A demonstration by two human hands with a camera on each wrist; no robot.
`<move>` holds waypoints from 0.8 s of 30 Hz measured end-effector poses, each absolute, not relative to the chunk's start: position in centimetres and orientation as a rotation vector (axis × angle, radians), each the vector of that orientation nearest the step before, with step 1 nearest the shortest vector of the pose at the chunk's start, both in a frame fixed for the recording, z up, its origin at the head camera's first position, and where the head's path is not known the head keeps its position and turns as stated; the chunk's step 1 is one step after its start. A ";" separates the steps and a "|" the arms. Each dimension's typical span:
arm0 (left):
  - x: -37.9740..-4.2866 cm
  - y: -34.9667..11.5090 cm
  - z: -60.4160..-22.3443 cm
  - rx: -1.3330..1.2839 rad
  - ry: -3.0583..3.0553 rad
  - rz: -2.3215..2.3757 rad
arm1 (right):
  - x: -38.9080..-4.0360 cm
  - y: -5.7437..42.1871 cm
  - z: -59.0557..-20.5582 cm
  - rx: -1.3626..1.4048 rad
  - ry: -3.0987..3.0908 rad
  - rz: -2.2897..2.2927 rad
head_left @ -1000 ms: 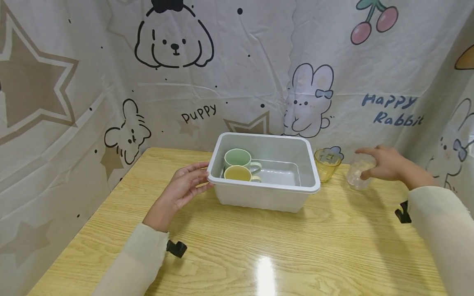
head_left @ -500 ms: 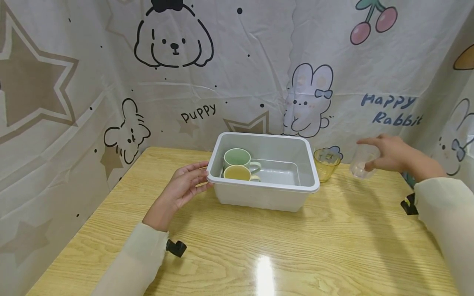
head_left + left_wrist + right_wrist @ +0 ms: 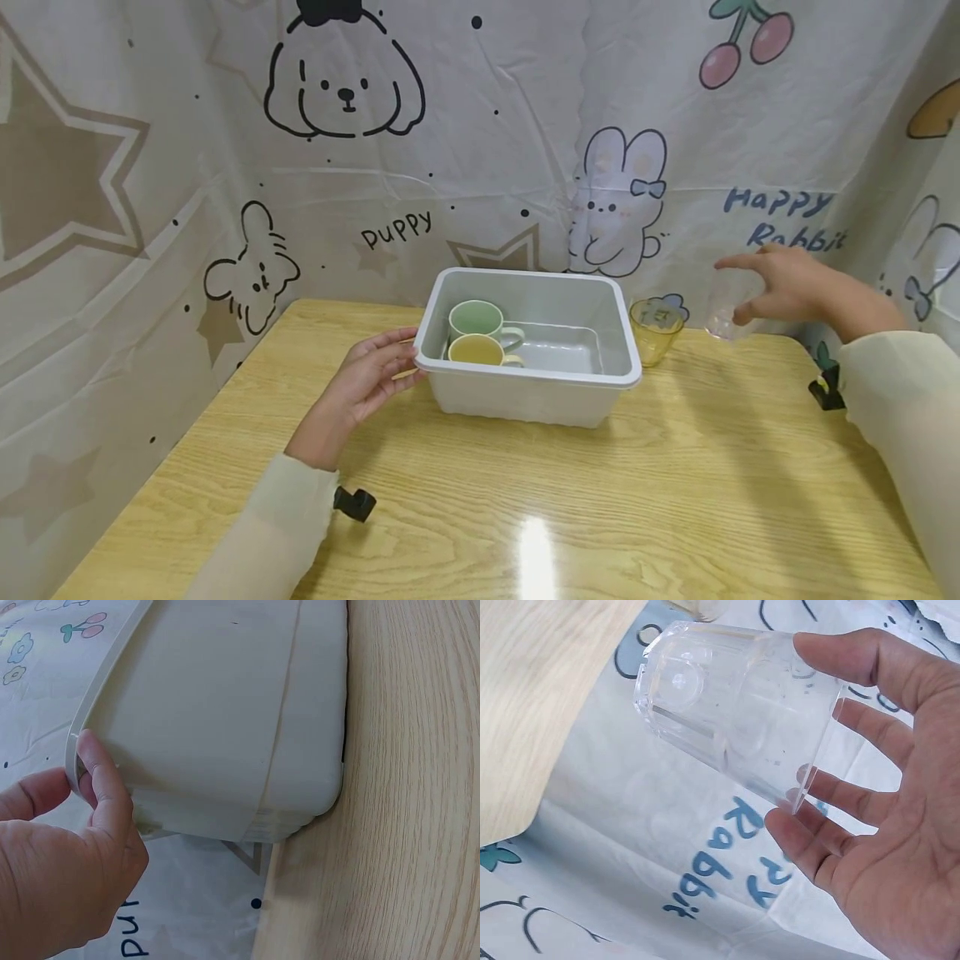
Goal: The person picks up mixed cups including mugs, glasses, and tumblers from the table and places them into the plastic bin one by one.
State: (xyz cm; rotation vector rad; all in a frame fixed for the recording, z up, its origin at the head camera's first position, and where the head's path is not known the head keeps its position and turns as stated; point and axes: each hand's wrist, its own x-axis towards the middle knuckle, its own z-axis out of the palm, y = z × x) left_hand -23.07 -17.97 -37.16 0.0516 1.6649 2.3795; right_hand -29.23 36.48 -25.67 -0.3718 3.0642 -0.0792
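Observation:
My left hand (image 3: 363, 379) grips the left end of a pale grey plastic bin (image 3: 525, 400). In the left wrist view, its thumb and fingers (image 3: 106, 787) pinch the bin's rim at a corner. Inside the bin, on the left, stand a green mug (image 3: 474, 317) and a yellow mug (image 3: 476, 350), handles to the right. My right hand (image 3: 806, 287) holds a clear plastic cup (image 3: 727, 705) near its rim, raised above the table's back right part. Thumb and fingers sit on opposite sides of the cup's mouth in the right wrist view. Nothing shows inside it.
An amber glass (image 3: 657, 337) stands just right of the bin. The wood-grain table (image 3: 465, 500) ends at a back edge and a rounded right corner. A printed white cloth (image 3: 495, 142) hangs behind it and along both sides.
My right hand has lifted the clear cup upward from low over the table. My left hand stays on the bin's rim, and the bin and mugs keep their places.

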 end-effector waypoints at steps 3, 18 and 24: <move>-23.0 -18.0 -37.2 0.058 1.667 2.379 | -29.3 35.9 -24.9 -0.382 3.060 -0.068; -23.0 -18.0 -37.3 0.089 1.677 2.365 | -29.1 31.7 -22.1 -0.484 3.100 -0.060; -23.0 -18.0 -37.3 0.088 1.665 2.375 | -29.0 29.6 -20.7 -0.539 3.095 -0.028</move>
